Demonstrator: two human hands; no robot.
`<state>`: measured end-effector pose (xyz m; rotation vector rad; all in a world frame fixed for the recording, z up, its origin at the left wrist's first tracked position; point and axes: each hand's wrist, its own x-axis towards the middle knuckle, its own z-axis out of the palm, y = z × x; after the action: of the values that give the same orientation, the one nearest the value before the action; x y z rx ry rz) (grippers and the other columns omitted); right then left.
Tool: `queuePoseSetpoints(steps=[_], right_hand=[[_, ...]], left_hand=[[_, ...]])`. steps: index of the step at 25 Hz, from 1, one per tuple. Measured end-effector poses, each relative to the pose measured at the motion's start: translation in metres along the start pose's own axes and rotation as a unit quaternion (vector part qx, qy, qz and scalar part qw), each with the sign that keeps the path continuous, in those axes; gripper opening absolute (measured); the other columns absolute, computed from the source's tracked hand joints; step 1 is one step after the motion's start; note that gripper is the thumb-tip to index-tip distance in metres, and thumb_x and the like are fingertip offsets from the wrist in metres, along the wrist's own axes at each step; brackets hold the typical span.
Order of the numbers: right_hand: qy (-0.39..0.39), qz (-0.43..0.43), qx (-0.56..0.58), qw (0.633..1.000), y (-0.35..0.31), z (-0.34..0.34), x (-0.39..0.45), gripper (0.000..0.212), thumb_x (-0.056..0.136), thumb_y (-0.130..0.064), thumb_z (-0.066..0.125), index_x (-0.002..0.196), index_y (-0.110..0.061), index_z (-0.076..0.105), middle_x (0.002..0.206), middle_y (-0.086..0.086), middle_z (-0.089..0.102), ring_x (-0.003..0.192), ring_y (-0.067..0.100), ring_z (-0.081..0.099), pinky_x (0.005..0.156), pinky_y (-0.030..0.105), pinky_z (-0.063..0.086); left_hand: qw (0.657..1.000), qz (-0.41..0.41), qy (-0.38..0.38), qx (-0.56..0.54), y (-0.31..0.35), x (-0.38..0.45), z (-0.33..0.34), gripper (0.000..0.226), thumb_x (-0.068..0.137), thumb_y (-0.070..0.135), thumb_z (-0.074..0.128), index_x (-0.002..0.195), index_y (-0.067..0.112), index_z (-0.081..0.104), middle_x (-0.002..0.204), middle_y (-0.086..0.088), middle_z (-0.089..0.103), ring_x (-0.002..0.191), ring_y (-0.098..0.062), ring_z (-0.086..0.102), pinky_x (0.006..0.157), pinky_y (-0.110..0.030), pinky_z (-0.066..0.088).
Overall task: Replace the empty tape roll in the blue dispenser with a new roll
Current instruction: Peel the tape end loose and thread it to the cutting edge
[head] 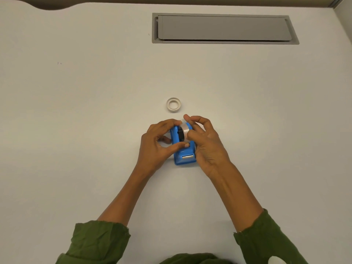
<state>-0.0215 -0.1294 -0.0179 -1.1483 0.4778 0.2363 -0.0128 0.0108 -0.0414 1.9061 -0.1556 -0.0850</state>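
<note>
A: Two rolls. New tape roll (184,132), clear, on a black hub, sits in the blue dispenser (184,149), mid-desk (76,111).
B: Hands?
A: Left hand (156,147) grips the dispenser, thumb on top. Right hand (204,143) has fingers curled on the roll's side.
B: Empty one?
A: Empty tape roll (173,105), a white ring, flat just behind the dispenser.

On the white desk (76,111), the left hand (158,143) and right hand (205,141) hold a clear tape roll (184,131) seated in the blue plastic dispenser (185,156). An empty white cardboard core (173,105) lies flat at 12 o'clock, near the dispenser.
</note>
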Motion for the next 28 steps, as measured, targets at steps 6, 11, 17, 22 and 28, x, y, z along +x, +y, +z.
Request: queuePoseSetpoints(steps=[6, 11, 17, 22, 28], right_hand=[[-0.001, 0.002, 0.031, 1.0, 0.005, -0.005, 0.0, 0.037, 0.084, 0.012, 0.052, 0.106, -0.017, 0.056, 0.121, 0.0, 0.064, 0.099, 0.019, 0.068, 0.068, 0.029, 0.059], [-0.044, -0.011, 0.004, 0.999, 0.002, -0.013, 0.001, 0.035, 0.086, -0.001, 0.06, 0.119, -0.012, 0.06, 0.117, 0.0, 0.066, 0.101, 0.007, 0.066, 0.072, 0.018, 0.054], [-0.131, -0.095, -0.145, 0.976, 0.002, -0.026, -0.005, 0.052, 0.084, 0.0, 0.064, 0.132, -0.015, 0.05, 0.136, -0.001, 0.054, 0.126, 0.012, 0.049, 0.103, 0.03, 0.043], [-0.059, -0.161, -0.239, 0.956, -0.013, -0.016, -0.01, 0.04, 0.083, -0.009, 0.068, 0.122, -0.014, 0.06, 0.124, -0.001, 0.063, 0.118, 0.007, 0.055, 0.102, 0.022, 0.043], [0.041, -0.227, -0.294, 0.927, -0.028, 0.008, -0.029, 0.03, 0.07, -0.03, 0.079, 0.096, -0.017, 0.07, 0.092, -0.004, 0.071, 0.085, 0.007, 0.066, 0.073, 0.018, 0.057]], left_hand=[[1.0, 0.0, -0.002, 0.0, 0.0, -0.001, -0.001, 0.052, 0.068, 0.029, 0.078, 0.116, 0.021, 0.059, 0.113, 0.009, 0.059, 0.099, -0.017, 0.059, 0.076, -0.024, 0.056], [0.999, -0.014, -0.027, -0.012, 0.004, 0.002, -0.005, 0.053, 0.069, 0.024, 0.08, 0.117, 0.017, 0.059, 0.115, 0.003, 0.061, 0.103, -0.016, 0.058, 0.076, -0.022, 0.055], [0.998, -0.026, -0.043, -0.033, 0.015, 0.003, -0.011, 0.053, 0.069, 0.032, 0.078, 0.116, 0.018, 0.059, 0.113, 0.003, 0.064, 0.103, -0.015, 0.058, 0.076, -0.021, 0.054], [0.998, -0.048, 0.006, -0.038, 0.025, 0.003, -0.01, 0.049, 0.069, 0.033, 0.077, 0.114, 0.022, 0.06, 0.111, 0.004, 0.066, 0.103, -0.013, 0.061, 0.079, -0.026, 0.054], [0.992, -0.032, 0.101, -0.074, 0.045, -0.004, -0.004, 0.044, 0.07, 0.02, 0.076, 0.11, 0.02, 0.057, 0.106, 0.01, 0.065, 0.093, -0.011, 0.064, 0.074, -0.021, 0.054]])
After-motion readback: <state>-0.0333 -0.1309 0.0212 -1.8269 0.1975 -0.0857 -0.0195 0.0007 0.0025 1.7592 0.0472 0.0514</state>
